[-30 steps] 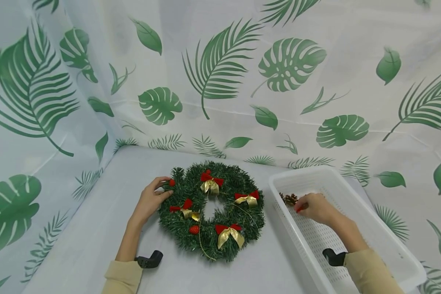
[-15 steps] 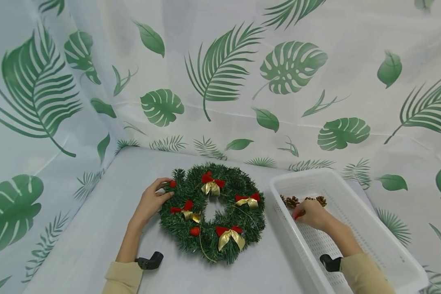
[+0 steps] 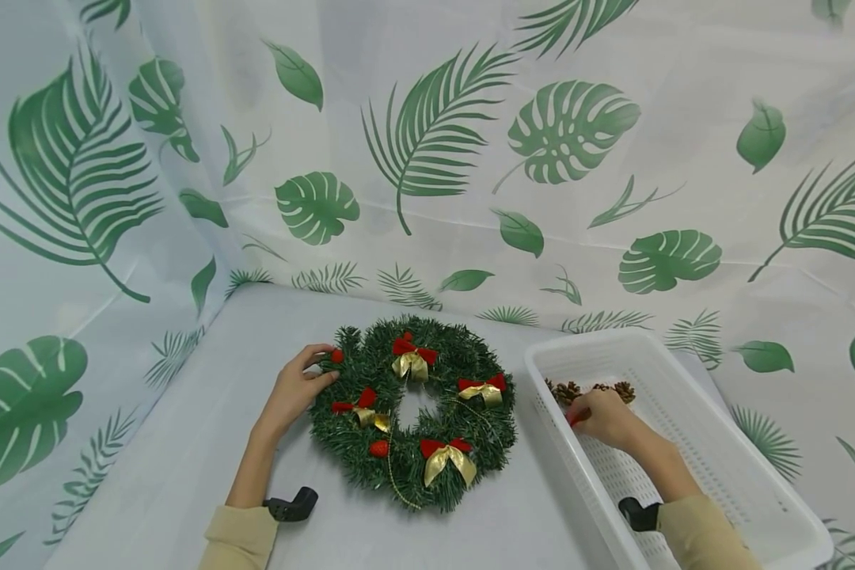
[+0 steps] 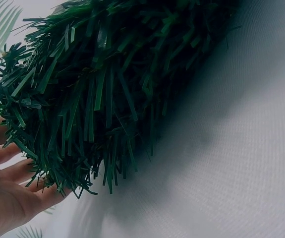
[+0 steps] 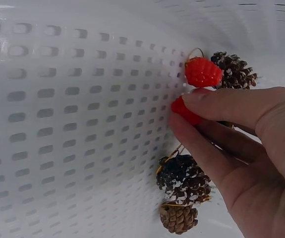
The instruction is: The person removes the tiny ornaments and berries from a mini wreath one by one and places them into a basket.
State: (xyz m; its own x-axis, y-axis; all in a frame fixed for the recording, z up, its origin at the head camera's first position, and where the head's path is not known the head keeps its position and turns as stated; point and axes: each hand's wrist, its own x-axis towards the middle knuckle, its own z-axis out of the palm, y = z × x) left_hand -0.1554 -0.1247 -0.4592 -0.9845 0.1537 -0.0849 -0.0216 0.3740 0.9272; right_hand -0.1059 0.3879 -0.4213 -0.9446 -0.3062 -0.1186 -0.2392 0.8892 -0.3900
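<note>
A green wreath (image 3: 349, 455) with red-and-gold bows (image 3: 447, 461) and red berry ornaments (image 3: 378, 449) lies on the table. My left hand (image 3: 294, 389) holds its left edge, thumb and fingers around the sprigs beside a red berry; in the left wrist view, foliage hides those fingertips. Inside a white basket (image 3: 744, 455), my right hand (image 3: 606, 416) pinches a red berry ornament (image 5: 181, 106) between thumb and fingers. Close by lie another raspberry-like ornament (image 5: 203, 72) with a gold loop and several pine cones (image 5: 182, 179), some white-tipped; my hand partly covers them.
The basket's perforated wall (image 5: 58, 114) rises close beside my right hand. Leaf-printed curtains (image 3: 427, 198) bound the table (image 3: 278, 317) at the back and left. A gold bead string (image 3: 392, 479) runs over the wreath's front.
My right hand has shifted slightly left and toward me inside the basket, and more pine cones show behind it. The left hand stays on the wreath; the head view has shifted slightly.
</note>
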